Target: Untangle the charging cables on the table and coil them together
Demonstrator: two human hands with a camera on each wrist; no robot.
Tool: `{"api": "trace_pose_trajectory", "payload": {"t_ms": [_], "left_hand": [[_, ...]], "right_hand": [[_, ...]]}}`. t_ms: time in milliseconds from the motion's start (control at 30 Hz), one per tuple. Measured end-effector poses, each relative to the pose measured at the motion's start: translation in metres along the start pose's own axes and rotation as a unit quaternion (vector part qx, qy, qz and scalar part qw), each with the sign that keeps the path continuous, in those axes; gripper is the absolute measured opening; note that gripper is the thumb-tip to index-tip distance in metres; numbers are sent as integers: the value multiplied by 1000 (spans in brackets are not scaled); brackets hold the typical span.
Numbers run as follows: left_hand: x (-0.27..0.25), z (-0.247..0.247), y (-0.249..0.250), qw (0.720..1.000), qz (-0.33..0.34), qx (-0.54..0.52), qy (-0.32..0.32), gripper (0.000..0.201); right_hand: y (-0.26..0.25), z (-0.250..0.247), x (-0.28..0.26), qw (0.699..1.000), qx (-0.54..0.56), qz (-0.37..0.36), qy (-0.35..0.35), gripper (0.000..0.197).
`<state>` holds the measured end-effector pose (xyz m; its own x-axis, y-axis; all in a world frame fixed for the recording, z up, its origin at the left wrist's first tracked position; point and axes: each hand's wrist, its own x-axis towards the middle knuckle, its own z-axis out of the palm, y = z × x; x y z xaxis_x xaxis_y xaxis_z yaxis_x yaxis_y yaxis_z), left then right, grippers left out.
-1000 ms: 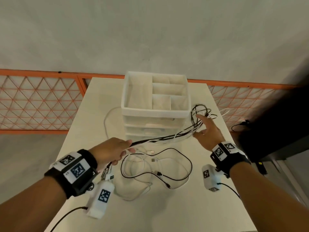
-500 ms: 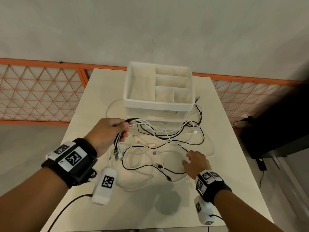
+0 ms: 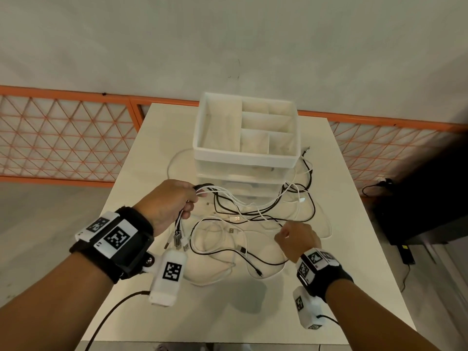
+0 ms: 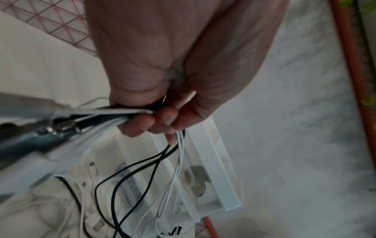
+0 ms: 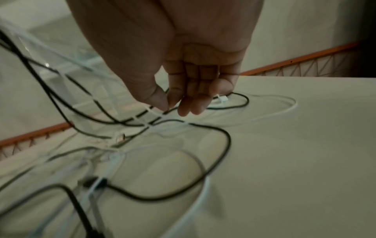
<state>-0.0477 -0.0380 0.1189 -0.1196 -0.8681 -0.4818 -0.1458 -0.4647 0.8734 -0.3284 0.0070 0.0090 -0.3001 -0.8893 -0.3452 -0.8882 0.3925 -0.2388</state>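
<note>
Several black and white charging cables (image 3: pixel 255 217) lie tangled on the white table (image 3: pixel 228 315), in front of and to the right of the organizer. My left hand (image 3: pixel 192 201) grips a bundle of these cables (image 4: pixel 179 145) above the table's left-middle; their USB plugs (image 3: pixel 180 241) hang below the fist. In the left wrist view the fingers (image 4: pixel 140 124) curl round the bundle. My right hand (image 3: pixel 282 233) is low over the tangle. Its thumb and forefinger (image 5: pixel 162 103) pinch a strand where black and white cables cross (image 5: pixel 154 116).
A white drawer organizer (image 3: pixel 243 158) with open top compartments stands at the table's far middle, cables trailing past its right side. An orange lattice fence (image 3: pixel 63 138) runs behind the table. A dark cabinet (image 3: pixel 425 203) is to the right.
My right hand let go of the stretched bundle beside the organizer and came back down to the tangle at the near middle. The cables dropped slack onto the table. My left hand kept its grip.
</note>
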Motion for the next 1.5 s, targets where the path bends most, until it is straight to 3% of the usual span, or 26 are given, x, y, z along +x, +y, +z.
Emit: {"api": "trace_pose_trajectory", "payload": {"t_ms": [100, 167, 300, 433, 500, 600, 700, 767, 833, 1000, 1167, 1267, 1333, 1500], "left_hand": [[0, 2, 2, 1000, 4, 23, 20, 8], [0, 7, 2, 999, 10, 23, 31, 15], [-4, 18, 6, 999, 26, 1, 38, 14], [-6, 21, 8, 998, 26, -10, 52, 13], [-6, 19, 8, 998, 20, -24, 57, 12], [-5, 18, 11, 998, 19, -40, 55, 15], [-5, 15, 15, 997, 23, -51, 47, 16], [-4, 11, 17, 997, 26, -69, 34, 16], [-5, 7, 21, 996, 29, -83, 18, 14], [-3, -6, 34, 993, 34, -111, -20, 15], [-4, -18, 49, 988, 64, -121, -65, 16], [-7, -18, 54, 985, 82, -95, -115, 21], [-10, -16, 58, 983, 83, -81, -142, 20], [-11, -31, 65, 985, 117, -42, -117, 22]], "right_hand": [[0, -2, 6, 999, -31, 3, -14, 22], [2, 8, 5, 996, -69, 13, -58, 29], [3, 27, 3, 995, -71, 17, -71, 28], [-4, 15, 2, 997, 30, -36, -63, 9], [-12, -6, 2, 986, 117, -110, -40, 23], [-31, -56, -9, 941, 268, -205, 11, 15], [-54, -104, -28, 855, 447, -259, 39, 12], [-65, -125, -36, 820, 486, -293, 70, 16], [-75, -136, -42, 810, 480, -330, 70, 18], [-97, -152, -56, 800, 472, -367, 48, 14], [-122, -136, -52, 865, 356, -354, 28, 14], [-140, -127, -53, 869, 338, -359, 47, 22], [-152, -126, -54, 866, 335, -364, 73, 17], [-149, -118, -37, 877, 334, -328, 109, 8]]}}
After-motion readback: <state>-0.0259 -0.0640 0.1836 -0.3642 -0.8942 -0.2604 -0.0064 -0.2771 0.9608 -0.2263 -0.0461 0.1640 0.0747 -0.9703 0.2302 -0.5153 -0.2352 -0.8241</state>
